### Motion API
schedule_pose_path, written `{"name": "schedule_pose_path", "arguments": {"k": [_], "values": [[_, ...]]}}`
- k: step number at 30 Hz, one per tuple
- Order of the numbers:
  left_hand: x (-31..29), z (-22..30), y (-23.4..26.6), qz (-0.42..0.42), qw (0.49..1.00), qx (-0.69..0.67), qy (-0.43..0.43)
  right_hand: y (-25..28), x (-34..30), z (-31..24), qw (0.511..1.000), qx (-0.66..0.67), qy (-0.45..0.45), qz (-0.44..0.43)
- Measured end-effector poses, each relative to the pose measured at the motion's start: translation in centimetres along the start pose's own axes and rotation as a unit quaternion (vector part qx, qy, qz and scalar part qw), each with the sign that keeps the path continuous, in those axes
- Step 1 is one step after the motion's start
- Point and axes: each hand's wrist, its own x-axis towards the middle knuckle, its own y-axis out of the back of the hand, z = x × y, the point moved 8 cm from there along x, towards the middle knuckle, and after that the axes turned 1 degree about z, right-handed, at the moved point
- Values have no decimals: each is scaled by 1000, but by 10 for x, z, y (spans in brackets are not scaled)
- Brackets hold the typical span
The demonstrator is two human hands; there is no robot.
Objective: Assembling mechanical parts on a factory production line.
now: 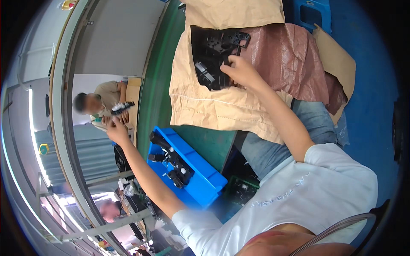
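My right hand (241, 72) reaches into the torn opening of a brown paper sack (192, 104). Its thumb and fingers are bent around the edge of a black moulded plastic part (215, 64), one of several inside the sack. My left hand (116, 131) is raised far out to the left, fingers curled together; whatever they hold, if anything, I cannot make out. Below and right of that hand, a blue plastic bin (200, 181) holds several black parts (177, 164) with white round pieces and metal bits.
A reddish-brown woven liner (282, 55) shows through the sack, which lies partly over my jeans. Under the bin runs a green work surface (156, 98). A co-worker (109, 94) at the left holds a black-and-silver part (122, 107). Blue plastic stool (311, 15) at the top right.
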Motion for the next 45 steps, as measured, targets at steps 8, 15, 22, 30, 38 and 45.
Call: {"name": "schedule_pose_path", "arguments": {"k": [8, 15, 22, 30, 38, 45], "values": [[-18, 126, 33, 179, 798, -556, 149, 18, -17, -11, 966, 129, 221, 28], [-183, 210, 14, -18, 394, -916, 69, 8, -64, -20, 823, 476, 27, -309], [-308, 227, -5, 205, 677, -609, 360, -12, -90, -15, 676, 616, -82, -395], [-306, 234, -12, 172, 691, -597, 370, -33, -111, -25, 802, 485, 33, -347], [-302, 230, -13, 140, 765, -526, 345, -35, -126, -45, 891, 276, 164, -321], [-297, 241, -8, 116, 797, -495, 327, -39, -133, -47, 877, 276, 184, -347]]}}
